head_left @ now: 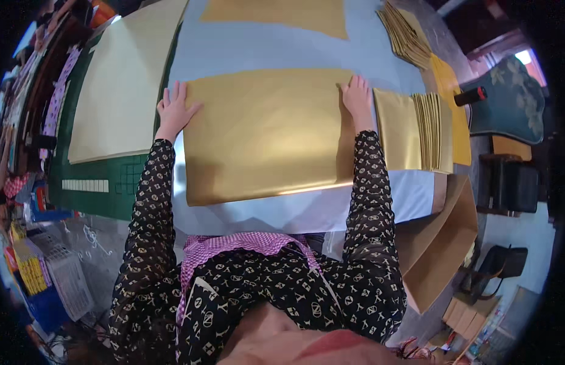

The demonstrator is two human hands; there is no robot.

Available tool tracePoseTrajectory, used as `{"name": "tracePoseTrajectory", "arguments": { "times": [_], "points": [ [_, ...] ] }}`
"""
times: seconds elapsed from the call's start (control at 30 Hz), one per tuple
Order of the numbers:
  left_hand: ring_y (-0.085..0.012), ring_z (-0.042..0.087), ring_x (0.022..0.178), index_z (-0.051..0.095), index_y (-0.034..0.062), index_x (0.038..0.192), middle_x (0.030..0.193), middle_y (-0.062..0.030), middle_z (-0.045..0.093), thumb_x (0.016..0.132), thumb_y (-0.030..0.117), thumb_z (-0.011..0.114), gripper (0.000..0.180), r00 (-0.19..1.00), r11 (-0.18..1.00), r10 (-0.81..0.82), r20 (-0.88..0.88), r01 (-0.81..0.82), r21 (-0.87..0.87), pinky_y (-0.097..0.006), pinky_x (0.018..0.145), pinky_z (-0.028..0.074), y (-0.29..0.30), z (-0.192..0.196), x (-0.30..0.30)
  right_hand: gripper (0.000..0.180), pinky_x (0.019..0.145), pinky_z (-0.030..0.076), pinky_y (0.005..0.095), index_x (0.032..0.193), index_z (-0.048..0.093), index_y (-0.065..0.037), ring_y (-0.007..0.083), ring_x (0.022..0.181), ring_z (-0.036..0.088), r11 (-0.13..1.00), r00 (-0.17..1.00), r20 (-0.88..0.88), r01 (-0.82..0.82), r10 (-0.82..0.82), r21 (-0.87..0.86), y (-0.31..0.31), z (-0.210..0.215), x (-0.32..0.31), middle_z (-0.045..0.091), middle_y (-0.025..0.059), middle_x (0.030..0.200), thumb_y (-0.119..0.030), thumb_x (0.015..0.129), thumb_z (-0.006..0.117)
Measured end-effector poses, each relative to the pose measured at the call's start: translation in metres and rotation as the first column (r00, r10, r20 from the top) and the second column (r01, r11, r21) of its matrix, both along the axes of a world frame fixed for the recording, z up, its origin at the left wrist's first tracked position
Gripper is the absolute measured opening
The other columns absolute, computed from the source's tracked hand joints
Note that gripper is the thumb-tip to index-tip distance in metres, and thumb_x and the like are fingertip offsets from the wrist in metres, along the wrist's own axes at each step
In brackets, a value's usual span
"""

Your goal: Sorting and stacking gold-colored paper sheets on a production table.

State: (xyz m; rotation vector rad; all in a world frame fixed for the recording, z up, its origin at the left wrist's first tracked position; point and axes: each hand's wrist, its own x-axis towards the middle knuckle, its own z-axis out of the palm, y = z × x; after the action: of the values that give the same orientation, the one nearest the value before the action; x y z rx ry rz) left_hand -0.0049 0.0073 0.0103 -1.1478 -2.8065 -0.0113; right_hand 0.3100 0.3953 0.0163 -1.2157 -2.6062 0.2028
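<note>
Both palms press flat, fingers spread: left hand (175,111) and right hand (357,97) pin the gold sheet (264,134) (nothing gripped) beside stacked gold paper (416,131).

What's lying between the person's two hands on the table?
In the head view, only the big gold sheet spans from the left hand to the right hand; both rest flat on its edges.

Head cam, single view, looks steeply down, close over table (264,42) w/ fisheye bend.
</note>
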Motion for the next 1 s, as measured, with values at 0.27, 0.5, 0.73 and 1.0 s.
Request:
{"name": "tracePoseTrajectory", "arguments": {
  "times": [0.27, 0.5, 0.73, 1.0],
  "points": [
    [-0.0414, 0.023, 0.138, 0.028, 0.0136, 0.146, 0.152, -0.0127, 0.028, 0.083, 0.061, 0.054, 0.083, 1.0, 1.0, -0.003, 0.011, 0.002, 0.022, -0.054, 0.106, 0.021, 0.014, 0.015, 0.018, 0.049, 0.102, 0.029, 0.0471, 0.124, 0.043, -0.001, 0.0333, 0.123, 0.037, 0.921, 0.919, -0.083, -0.377, 0.385, 0.099, -0.102, 0.011, -0.048, 0.042, 0.0167, 0.13, -0.035, 0.09, 0.049],
    [-0.0415, 0.023, 0.138, 0.031, 0.0138, 0.145, 0.151, -0.0132, 0.029, 0.082, 0.062, 0.054, 0.083, 1.0, 0.997, -0.01, -0.007, 0.01, 0.074, -0.053, 0.106, 0.022, 0.011, 0.009, 0.017, 0.061, 0.109, 0.02, 0.0527, 0.134, 0.038, -0.001, 0.0365, 0.135, 0.026, 0.801, 0.796, -0.13, -0.598, 0.591, -0.021, -0.182, 0.007, -0.096, 0.035, 0.0191, 0.143, -0.044, 0.091, 0.046],
    [-0.0415, 0.022, 0.139, 0.03, 0.0133, 0.145, 0.153, -0.0126, 0.026, 0.081, 0.064, 0.054, 0.085, 0.999, 0.999, -0.012, 0.051, 0.009, 0.052, -0.053, 0.107, 0.021, 0.016, 0.016, 0.022, 0.06, 0.109, 0.023, 0.0507, 0.134, 0.038, -0.003, 0.0319, 0.136, 0.026, 0.876, 0.876, -0.025, -0.482, 0.482, 0.016, -0.152, 0.002, -0.094, 0.035, 0.0147, 0.143, -0.042, 0.091, 0.048],
    [-0.0415, 0.026, 0.137, 0.03, 0.0152, 0.145, 0.153, -0.0105, 0.026, 0.082, 0.064, 0.052, 0.083, 0.999, 0.999, -0.024, -0.042, 0.025, 0.039, -0.055, 0.104, 0.025, 0.018, 0.007, 0.013, 0.06, 0.11, 0.022, 0.048, 0.136, 0.039, -0.005, 0.0276, 0.136, 0.027, 0.955, 0.955, -0.029, -0.294, 0.296, 0.046, -0.093, -0.006, -0.062, 0.036, 0.01, 0.144, -0.044, 0.091, 0.047]
  ]
}}
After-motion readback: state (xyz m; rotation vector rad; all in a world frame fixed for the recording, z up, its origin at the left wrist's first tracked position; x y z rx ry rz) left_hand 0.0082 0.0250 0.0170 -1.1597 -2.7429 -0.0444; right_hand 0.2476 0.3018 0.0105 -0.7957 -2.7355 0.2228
